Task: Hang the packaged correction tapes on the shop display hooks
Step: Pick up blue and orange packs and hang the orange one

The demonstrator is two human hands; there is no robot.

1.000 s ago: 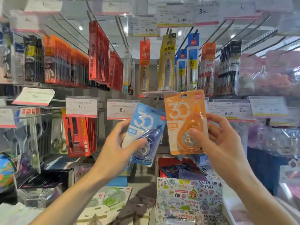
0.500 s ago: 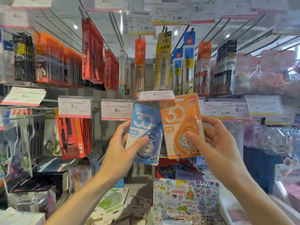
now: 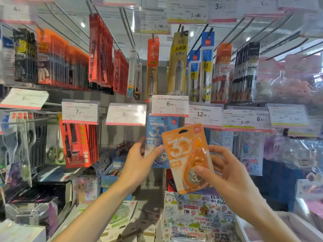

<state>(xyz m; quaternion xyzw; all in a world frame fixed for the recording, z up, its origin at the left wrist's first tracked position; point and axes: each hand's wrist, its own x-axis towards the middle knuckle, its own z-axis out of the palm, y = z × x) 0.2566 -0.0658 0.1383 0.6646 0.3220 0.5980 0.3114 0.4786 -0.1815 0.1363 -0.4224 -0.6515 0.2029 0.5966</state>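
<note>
Left hand (image 3: 138,163): raised to the middle row of the display, fingers clamped on the blue correction tape pack (image 3: 158,137), thumb on the front face near the lower edge, the other fingers behind. The blue pack stands upright, its top edge tucked directly under the 6.00 price tag (image 3: 169,106). Whether its hang hole sits on the hook cannot be told; the tag hides it.

Right hand (image 3: 225,170): fingers clamped on the orange correction tape pack (image 3: 187,154), thumb pressed on the clear blister over the dispenser, remaining fingers curled behind the card's right edge. The orange pack is tilted, top leaning left, and overlaps the front of the blue pack's lower right portion. Its hang hole at the top is open and not on any hook. It sits below the 12.90 price tag (image 3: 203,114).

Surroundings: red carded packs (image 3: 78,144) hang to the left under the 7.90 price tag (image 3: 80,111). A yellow carded pack (image 3: 179,65) hangs in the upper row above the hands. A patterned journal cover (image 3: 197,217) lies on the shelf beneath the right hand.
</note>
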